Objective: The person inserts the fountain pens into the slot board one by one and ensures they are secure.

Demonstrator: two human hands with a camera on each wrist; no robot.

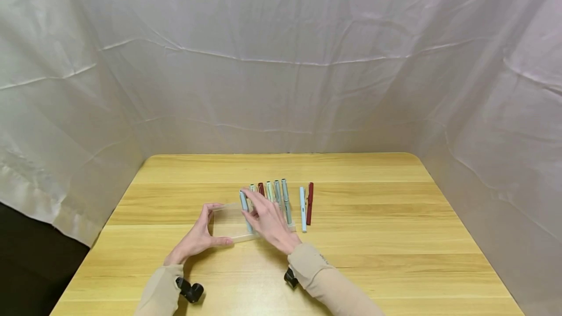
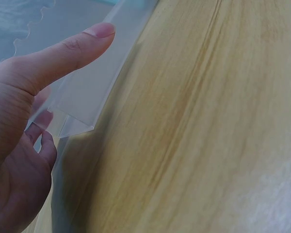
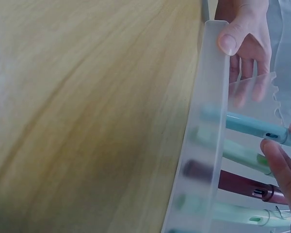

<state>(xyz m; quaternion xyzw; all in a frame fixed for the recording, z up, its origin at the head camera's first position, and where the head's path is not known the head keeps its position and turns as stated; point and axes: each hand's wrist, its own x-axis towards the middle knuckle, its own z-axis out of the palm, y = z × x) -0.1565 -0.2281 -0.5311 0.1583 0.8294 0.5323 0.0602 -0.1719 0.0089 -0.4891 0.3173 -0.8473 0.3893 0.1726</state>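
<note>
A clear plastic pen tray [image 1: 226,222] with a scalloped rear edge lies on the table. My left hand [image 1: 197,235] grips its left end, thumb on the front wall [image 2: 87,97] and fingers around the far side. My right hand [image 1: 270,221] pinches a light blue pen [image 3: 254,125] near its middle, the pen's lower end behind the tray's front wall. To the right of that pen, a pale green pen [image 3: 240,154], a dark red pen [image 3: 242,185], another pale green pen [image 3: 237,212] and grey-blue pens [image 1: 285,194] lie side by side in the tray, partly hidden by the right hand.
Right of the tray, a light blue pen [image 1: 303,211] and a dark red pen [image 1: 310,204] lie close together on the wooden table [image 1: 373,238]. White cloth [image 1: 281,87] hangs around the back and sides.
</note>
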